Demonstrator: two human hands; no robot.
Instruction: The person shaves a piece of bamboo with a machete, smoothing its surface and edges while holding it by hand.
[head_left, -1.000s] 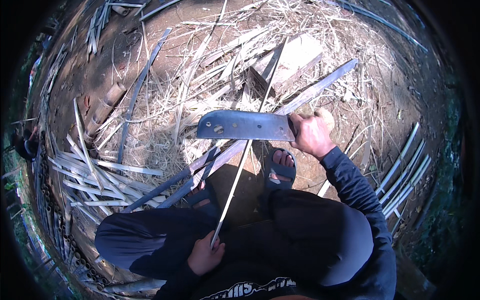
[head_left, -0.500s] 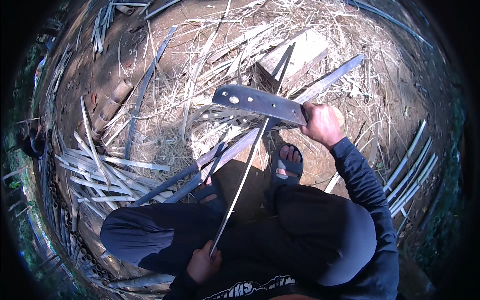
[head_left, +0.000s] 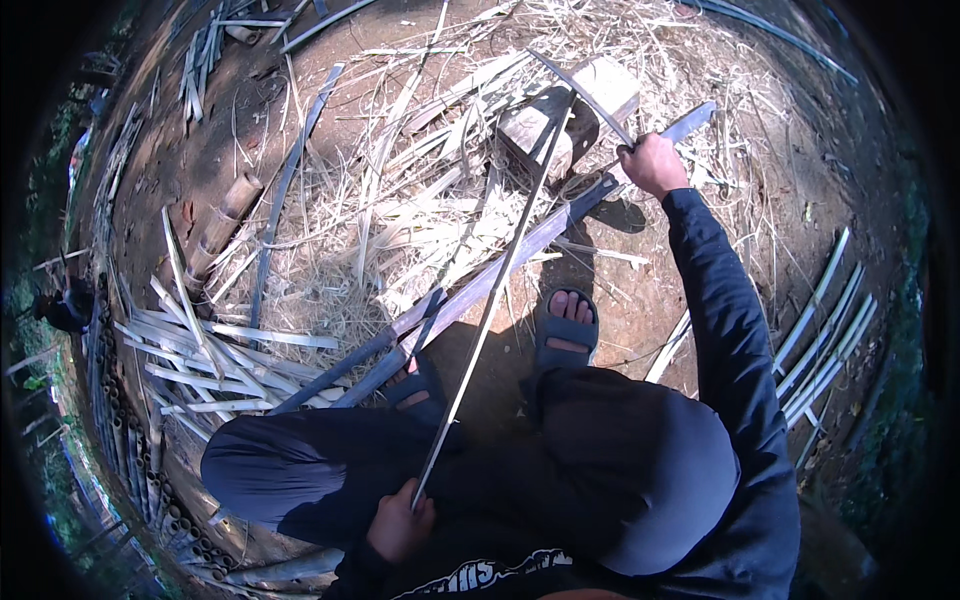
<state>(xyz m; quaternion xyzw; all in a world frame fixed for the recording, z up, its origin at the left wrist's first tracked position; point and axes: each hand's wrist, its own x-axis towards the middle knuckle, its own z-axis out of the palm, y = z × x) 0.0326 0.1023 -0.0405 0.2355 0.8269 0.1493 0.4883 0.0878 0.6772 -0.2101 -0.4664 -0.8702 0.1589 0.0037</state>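
Observation:
My left hand (head_left: 402, 524), closed near my lap, grips the near end of a long thin bamboo strip (head_left: 484, 332). The strip slants away to the right, and its far end overlaps a wooden block (head_left: 612, 88). My right hand (head_left: 656, 166) is wrapped around the handle of a machete (head_left: 583, 97), whose blade now shows nearly edge-on and points to the far left over the block. Whether the blade touches the strip or the block, I cannot tell. Below both runs a split bamboo pole (head_left: 520, 254), lying diagonally on the ground.
Pale shavings (head_left: 330, 220) litter the ground around the block. Cut bamboo strips (head_left: 225, 350) lie piled at the left, with more strips (head_left: 825, 340) at the right. A bamboo log (head_left: 222, 226) lies beyond the left pile. My sandalled foot (head_left: 568, 325) is near the pole.
My right hand has moved slightly farther away and turned the machete from broadside to nearly edge-on, its tip swinging toward the far side. My left hand keeps its hold on the bamboo strip.

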